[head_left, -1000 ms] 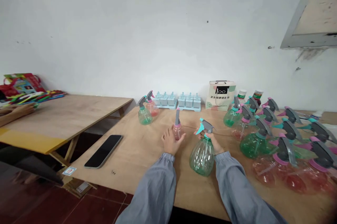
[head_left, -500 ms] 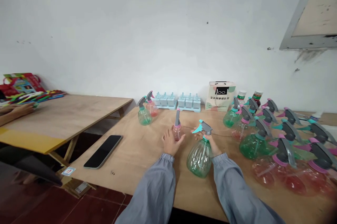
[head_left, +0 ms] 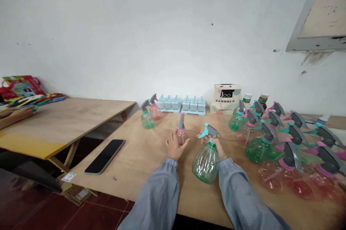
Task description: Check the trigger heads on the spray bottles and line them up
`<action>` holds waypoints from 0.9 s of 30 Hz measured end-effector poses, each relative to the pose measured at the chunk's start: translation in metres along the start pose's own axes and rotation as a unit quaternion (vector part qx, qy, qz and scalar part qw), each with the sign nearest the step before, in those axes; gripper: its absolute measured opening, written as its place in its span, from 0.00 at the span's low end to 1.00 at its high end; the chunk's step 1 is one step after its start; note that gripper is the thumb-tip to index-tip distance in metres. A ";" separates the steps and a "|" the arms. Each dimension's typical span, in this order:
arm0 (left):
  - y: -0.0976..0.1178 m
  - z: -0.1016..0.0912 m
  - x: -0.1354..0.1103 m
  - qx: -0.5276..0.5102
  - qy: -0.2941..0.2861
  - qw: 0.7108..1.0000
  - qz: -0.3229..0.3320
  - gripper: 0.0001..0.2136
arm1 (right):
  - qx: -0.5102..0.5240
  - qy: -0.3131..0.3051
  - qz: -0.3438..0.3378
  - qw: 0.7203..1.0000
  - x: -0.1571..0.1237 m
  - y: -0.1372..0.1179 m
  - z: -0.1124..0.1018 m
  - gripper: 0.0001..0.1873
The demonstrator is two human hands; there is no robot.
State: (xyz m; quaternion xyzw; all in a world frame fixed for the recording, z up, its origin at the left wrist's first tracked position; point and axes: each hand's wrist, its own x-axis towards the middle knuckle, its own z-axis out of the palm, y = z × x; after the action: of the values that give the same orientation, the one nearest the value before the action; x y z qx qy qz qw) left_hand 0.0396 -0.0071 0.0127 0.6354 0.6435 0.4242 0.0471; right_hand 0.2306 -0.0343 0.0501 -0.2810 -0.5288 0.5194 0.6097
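My right hand [head_left: 217, 147] is wrapped round the neck of a green spray bottle [head_left: 204, 163], just below its grey and turquoise trigger head. The bottle tilts slightly, and its body hides part of what lies behind it. On the left, a pink spray bottle [head_left: 182, 135] stands upright between the thumb and fingers of my left hand [head_left: 175, 146], which curve round its near side. Its trigger head faces away from me. Farther back to the left, another green spray bottle [head_left: 148, 119] stands beside a pink one [head_left: 156, 111].
Several pink and green spray bottles [head_left: 260, 149] crowd the right side. Pale blue popsicle molds [head_left: 193, 106], a paper bag [head_left: 225, 100] and capped bottles line the wall. A phone [head_left: 105, 156] lies left. Another person's hand [head_left: 23, 114] is at the left table [head_left: 81, 114].
The green spray bottle in my right hand has tilted a little and shifted slightly right. My left hand stays at the pink bottle.
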 end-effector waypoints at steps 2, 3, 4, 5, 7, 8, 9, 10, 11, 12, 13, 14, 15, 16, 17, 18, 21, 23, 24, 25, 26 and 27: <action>0.000 0.000 0.000 -0.004 0.000 1.000 0.002 0.34 | 0.002 -0.011 0.015 1.000 0.000 0.001 0.000 0.26; -0.001 0.000 0.000 -0.004 -0.001 1.000 0.002 0.34 | 0.000 -0.013 0.023 1.000 0.000 0.003 -0.001 0.26; -0.001 0.000 0.000 -0.002 -0.003 1.000 0.002 0.34 | -0.004 -0.010 0.027 1.000 0.000 0.005 -0.001 0.25; -0.001 0.000 0.000 0.000 -0.003 1.000 0.001 0.34 | -0.010 -0.001 0.026 1.000 0.000 0.008 -0.002 0.25; -0.001 0.000 0.000 0.006 -0.004 1.000 0.000 0.34 | -0.021 0.027 0.014 0.999 0.002 0.013 -0.003 0.23; 0.000 0.000 0.000 0.007 -0.003 1.000 0.000 0.34 | -0.024 0.042 0.005 0.999 0.003 0.015 -0.004 0.23; 0.000 0.000 0.000 0.007 -0.002 1.000 0.000 0.34 | -0.026 0.054 -0.003 0.998 0.003 0.016 -0.005 0.23; 0.000 0.000 0.000 0.006 -0.002 1.000 -0.001 0.34 | -0.025 0.060 -0.007 0.998 0.003 0.016 -0.005 0.23; 0.000 0.000 0.000 0.004 -0.003 1.000 -0.001 0.34 | -0.020 0.060 -0.007 0.998 0.003 0.015 -0.004 0.23; 0.000 -0.001 0.000 0.002 -0.005 1.000 -0.001 0.34 | -0.016 0.058 -0.004 0.998 0.003 0.014 -0.004 0.24; 0.000 -0.001 0.000 0.000 -0.006 1.000 -0.003 0.34 | -0.012 0.053 -0.001 0.999 0.002 0.012 -0.003 0.24; 0.000 -0.001 0.000 -0.001 -0.007 1.000 -0.004 0.34 | -0.010 0.047 0.003 0.999 0.002 0.010 -0.002 0.25; 0.001 -0.001 0.000 -0.002 -0.009 1.000 -0.004 0.34 | -0.011 0.042 0.005 0.999 0.001 0.008 0.000 0.25; 0.001 -0.002 0.000 -0.003 -0.009 1.000 -0.005 0.34 | -0.014 0.036 0.007 0.999 0.001 0.006 0.001 0.25; 0.001 -0.002 0.000 -0.004 -0.010 1.000 -0.004 0.34 | -0.017 0.032 0.008 0.999 0.000 0.006 0.003 0.25; 0.001 -0.002 0.000 -0.005 -0.011 1.000 -0.003 0.34 | -0.019 0.031 0.009 0.999 0.000 0.006 0.004 0.25; 0.002 -0.003 0.000 -0.005 -0.015 1.000 -0.002 0.33 | -0.017 0.061 0.001 0.998 0.000 0.010 0.003 0.21; 0.002 -0.004 0.000 -0.004 -0.019 1.000 -0.002 0.33 | -0.034 0.104 -0.024 0.994 0.001 0.014 0.001 0.18; 0.002 -0.004 0.000 -0.003 -0.020 1.000 -0.001 0.33 | -0.048 0.123 -0.036 0.991 0.003 0.014 -0.001 0.18; 0.003 -0.005 0.000 -0.003 -0.020 1.000 -0.001 0.34 | -0.058 0.136 -0.046 0.988 0.005 0.014 -0.004 0.17; 0.003 -0.006 0.000 -0.003 -0.021 1.000 -0.001 0.34 | -0.072 0.141 -0.051 0.986 0.008 0.013 -0.007 0.17; 0.003 -0.006 0.000 -0.002 -0.022 1.000 -0.004 0.34 | -0.096 0.146 -0.056 0.983 0.011 0.010 -0.010 0.18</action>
State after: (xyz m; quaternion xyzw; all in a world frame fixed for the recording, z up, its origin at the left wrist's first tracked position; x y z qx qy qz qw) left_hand 0.0382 -0.0105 0.0189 0.6420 0.6437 0.4116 0.0639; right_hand 0.2357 -0.0184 0.0420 -0.3814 -0.4962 0.3847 0.6785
